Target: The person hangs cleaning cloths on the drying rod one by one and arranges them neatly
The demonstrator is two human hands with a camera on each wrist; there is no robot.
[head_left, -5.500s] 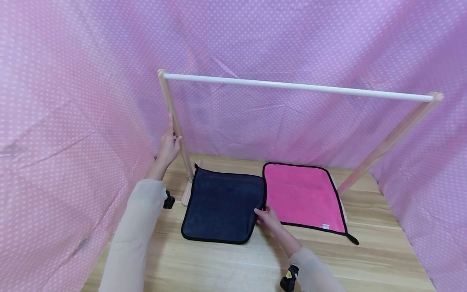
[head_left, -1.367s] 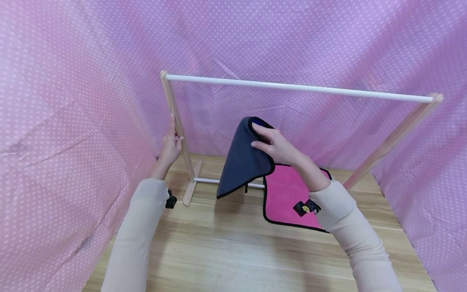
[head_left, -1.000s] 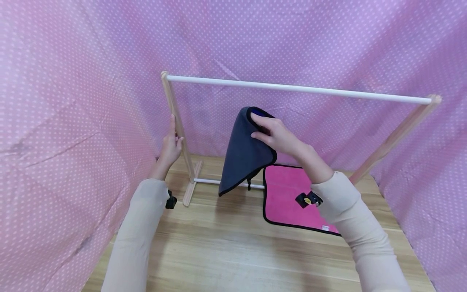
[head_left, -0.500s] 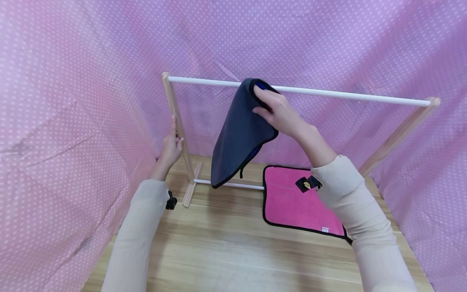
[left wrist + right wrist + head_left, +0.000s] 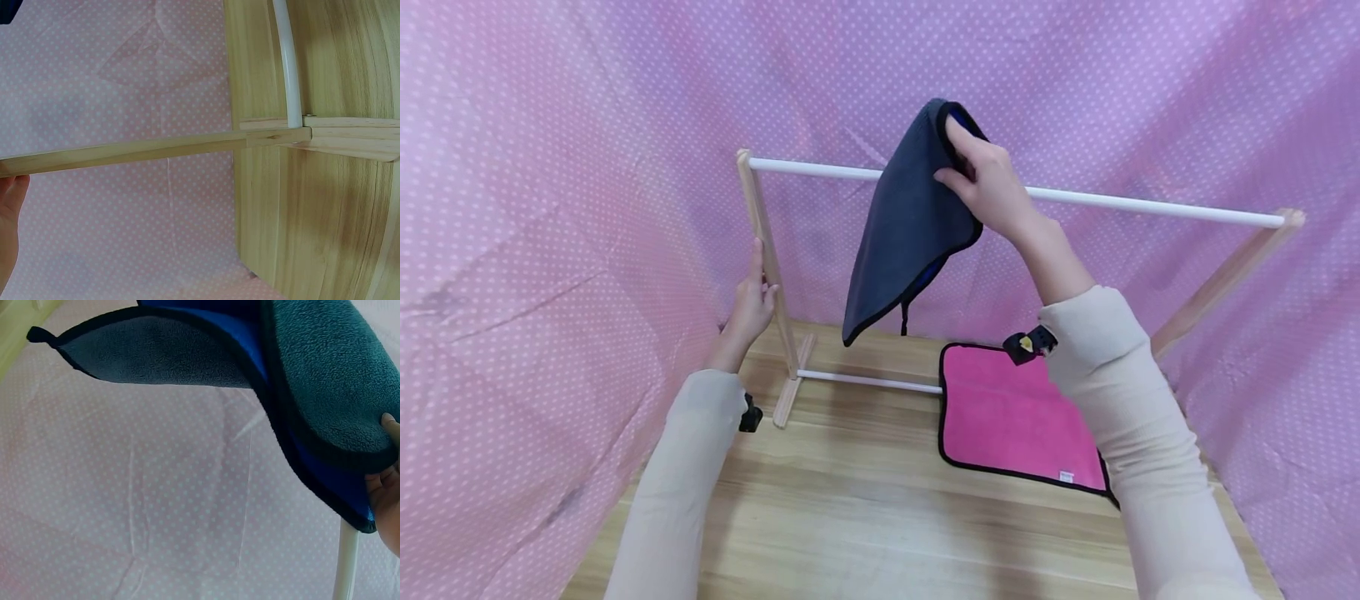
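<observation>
My right hand (image 5: 992, 187) pinches a dark grey towel (image 5: 906, 221) with black edging and a blue underside. The folded top rises above the white upper rail (image 5: 1150, 204) of a wooden drying rack, covering part of it in the head view. A black loop hangs from the lower edge. In the right wrist view, the towel (image 5: 337, 375) drapes from my thumb and fingers, with the rail (image 5: 345, 562) close below. At the left, my left hand (image 5: 751, 304) holds the rack's upright post (image 5: 760, 208), index finger straight along it; some fingers are hidden.
A pink towel (image 5: 1007, 408) with black edging lies flat on the wooden table (image 5: 850, 533) at the right, over part of the rack's lower rail (image 5: 868, 382). The right post (image 5: 1225, 287) slants up behind my right arm. Pink dotted cloth (image 5: 587, 208) surrounds the table.
The grey towel, flat on the table earlier, has been lifted by my right hand and carried up past the upper rail. My left hand has stayed at the left post.
</observation>
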